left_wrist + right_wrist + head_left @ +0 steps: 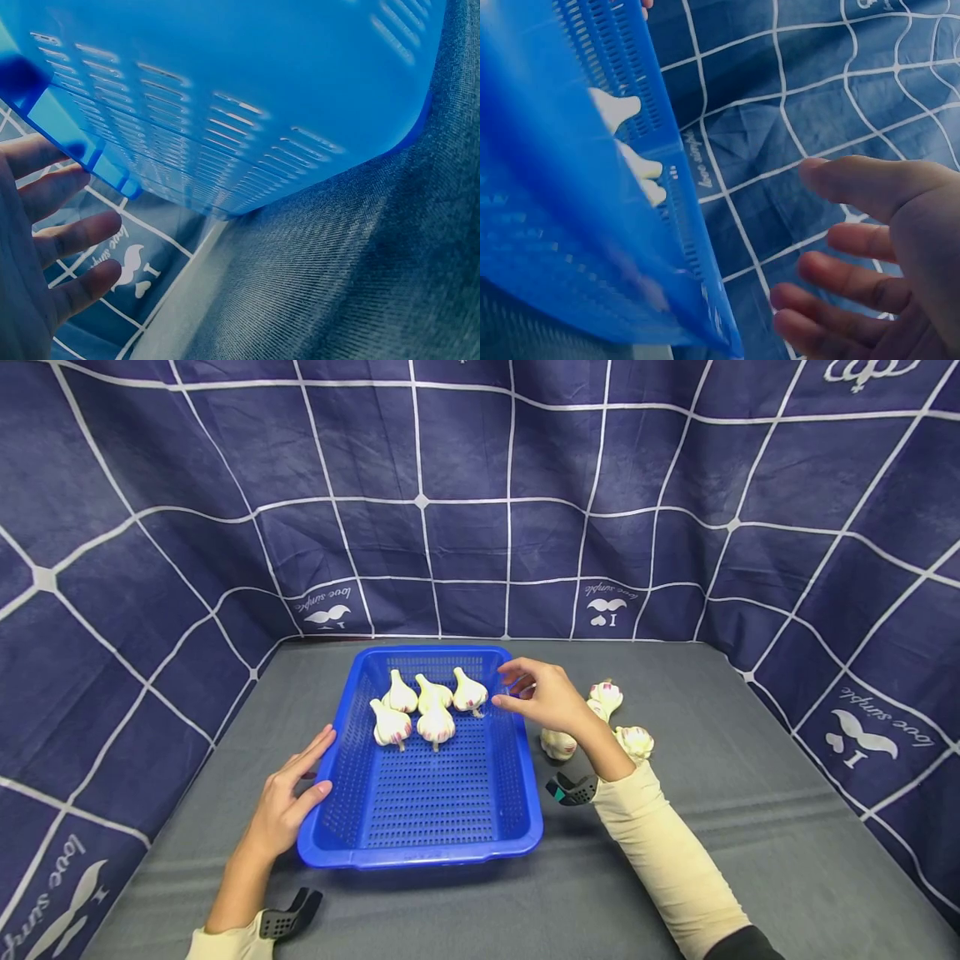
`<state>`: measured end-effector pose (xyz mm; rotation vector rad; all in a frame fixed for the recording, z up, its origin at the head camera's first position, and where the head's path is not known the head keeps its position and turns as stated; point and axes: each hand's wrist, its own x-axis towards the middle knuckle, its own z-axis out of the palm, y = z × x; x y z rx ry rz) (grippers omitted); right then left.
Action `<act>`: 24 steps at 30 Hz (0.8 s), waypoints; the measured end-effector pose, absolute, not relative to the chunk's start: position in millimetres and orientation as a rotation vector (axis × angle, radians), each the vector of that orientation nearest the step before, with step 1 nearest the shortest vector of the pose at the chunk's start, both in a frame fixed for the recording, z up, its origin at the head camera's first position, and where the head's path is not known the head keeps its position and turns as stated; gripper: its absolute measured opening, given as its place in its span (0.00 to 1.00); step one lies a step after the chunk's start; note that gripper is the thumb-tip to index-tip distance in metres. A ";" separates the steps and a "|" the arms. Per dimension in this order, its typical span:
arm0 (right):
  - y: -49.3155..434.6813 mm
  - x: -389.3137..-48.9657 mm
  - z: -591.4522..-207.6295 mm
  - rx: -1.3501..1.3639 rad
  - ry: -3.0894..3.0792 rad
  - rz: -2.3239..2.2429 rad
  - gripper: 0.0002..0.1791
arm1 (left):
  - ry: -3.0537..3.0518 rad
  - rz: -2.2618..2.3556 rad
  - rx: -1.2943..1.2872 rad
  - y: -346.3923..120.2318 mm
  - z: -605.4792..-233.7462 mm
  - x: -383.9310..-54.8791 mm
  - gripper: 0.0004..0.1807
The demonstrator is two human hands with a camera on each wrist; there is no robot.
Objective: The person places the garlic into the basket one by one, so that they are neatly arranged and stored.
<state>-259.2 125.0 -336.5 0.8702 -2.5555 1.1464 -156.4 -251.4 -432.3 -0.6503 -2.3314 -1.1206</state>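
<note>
A blue plastic basket [431, 797] with slotted walls stands on the table. Several garlic bulbs [392, 725] lie in its far half, their pale stems showing over the wall in the right wrist view. At the basket's left rim is my left hand [283, 802], its fingers extended along the outside and its thumb at the edge. My right hand [547, 693] hovers by the right rim, fingers loosely bent and nothing between them. More garlic bulbs [634, 742] lie on the table right of the basket, partly hidden by my right hand and forearm.
Grey cloth [750, 843] covers the table. A dark blue curtain [480, 535] with white grid lines closes off the back and both sides. Dark wrist straps [291, 917] sit on both wrists.
</note>
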 end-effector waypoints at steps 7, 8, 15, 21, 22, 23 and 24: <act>145.9 -254.5 -348.6 0.821 -2.481 1.194 0.21 | -2.283 -1.121 -0.689 -250.6 -430.0 -156.9 0.31; 149.7 -254.0 -351.1 0.817 -2.476 1.204 0.20 | -2.274 -1.113 -0.698 -250.7 -429.8 -157.0 0.31; 175.6 -251.5 -364.9 0.801 -2.443 1.247 0.20 | -2.296 -1.108 -0.680 -250.9 -429.2 -156.2 0.32; 191.8 -248.9 -373.8 0.785 -2.464 1.229 0.21 | -2.295 -1.119 -0.680 -250.9 -430.1 -156.4 0.31; 194.1 -248.1 -375.2 0.779 -2.469 1.229 0.21 | -2.286 -1.115 -0.687 -250.9 -430.2 -156.7 0.31; 196.5 -247.5 -376.9 0.774 -2.473 1.224 0.21 | -2.282 -1.119 -0.692 -250.8 -430.3 -156.9 0.31; 198.8 -247.1 -378.9 0.768 -2.481 1.211 0.21 | -2.279 -1.119 -0.697 -250.8 -430.3 -157.1 0.31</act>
